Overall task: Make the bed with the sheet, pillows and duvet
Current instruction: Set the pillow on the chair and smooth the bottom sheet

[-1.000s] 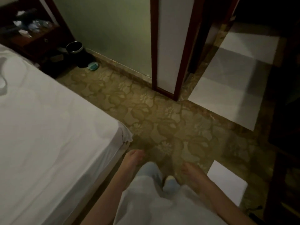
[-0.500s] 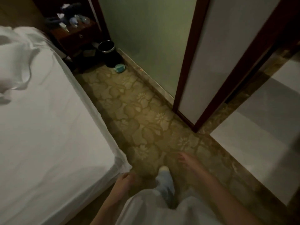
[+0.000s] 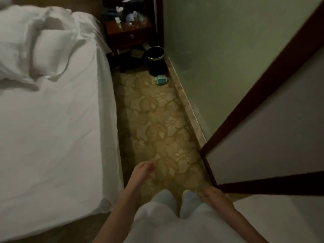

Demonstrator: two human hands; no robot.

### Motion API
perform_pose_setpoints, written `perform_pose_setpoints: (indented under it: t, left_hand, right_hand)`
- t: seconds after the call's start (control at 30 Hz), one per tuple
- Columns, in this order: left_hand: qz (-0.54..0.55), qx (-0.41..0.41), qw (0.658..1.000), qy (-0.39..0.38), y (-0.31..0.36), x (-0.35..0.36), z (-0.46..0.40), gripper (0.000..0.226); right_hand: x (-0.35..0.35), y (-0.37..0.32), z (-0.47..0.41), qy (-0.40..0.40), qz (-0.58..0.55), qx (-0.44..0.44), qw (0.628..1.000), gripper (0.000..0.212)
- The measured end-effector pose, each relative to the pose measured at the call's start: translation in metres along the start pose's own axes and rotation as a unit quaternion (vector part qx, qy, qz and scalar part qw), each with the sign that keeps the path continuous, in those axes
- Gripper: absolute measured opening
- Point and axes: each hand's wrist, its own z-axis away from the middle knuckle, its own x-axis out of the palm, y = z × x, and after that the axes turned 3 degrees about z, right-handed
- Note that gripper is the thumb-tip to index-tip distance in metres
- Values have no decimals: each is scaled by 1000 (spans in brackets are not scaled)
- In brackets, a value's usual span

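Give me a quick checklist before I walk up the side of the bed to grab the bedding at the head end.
1. Hands free: left hand and right hand hold nothing. Ok.
2. Sheet flat on the mattress: smooth over the near half. Ok.
3. Bedding in place: bunched in a heap at the head end. Not ok.
4. Carpet aisle clear: a small teal object lies near the far end by the black bin. Not ok.
5. Sheet tucked at the near corner: cannot tell.
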Motion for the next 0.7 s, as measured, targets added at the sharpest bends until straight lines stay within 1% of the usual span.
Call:
perform_pose_setpoints:
  t: [0.07,0.1,0.2,0.27,0.33,0.4,0.47,0.53,0.6,0.7]
  left_hand:
    - [21,-18,999,25,12,9,-7,19]
    - [28,-22,998,42,16,11,-8,18]
    - [52,-50,993,90,24,5,-24,15]
    - [62,-57,991,101,33,-1,-36,14]
    - [73,-72,988,114,45,-14,-54,14]
    - [52,-79,986,136,63,-27,-83,20]
    - [71,-89,980,161,89,-38,-111,23]
    - [83,-98,978,164,120,-46,-138,22]
    - [93,-81,981,148,152,-50,-165,18]
    - [72,-77,986,128,203,-50,-205,20]
  right_hand:
    - [-11,-35,-27,-25,0,24,999,32]
    - [-14,-57,-38,-38,2,21,999,29]
    - [-13,-132,-86,-41,20,-22,999,24]
    - [-11,-171,-124,-63,22,-37,997,23]
    - [-5,-216,-157,-64,40,-45,996,26]
    - [-3,-259,-184,-82,64,-63,993,24]
    - [0,-302,-199,-98,88,-80,988,20]
    - [2,-336,-212,-99,82,-83,988,22]
    - [2,-361,-232,-97,81,-87,988,22]
    - [-1,-385,-255,-90,97,-65,989,18]
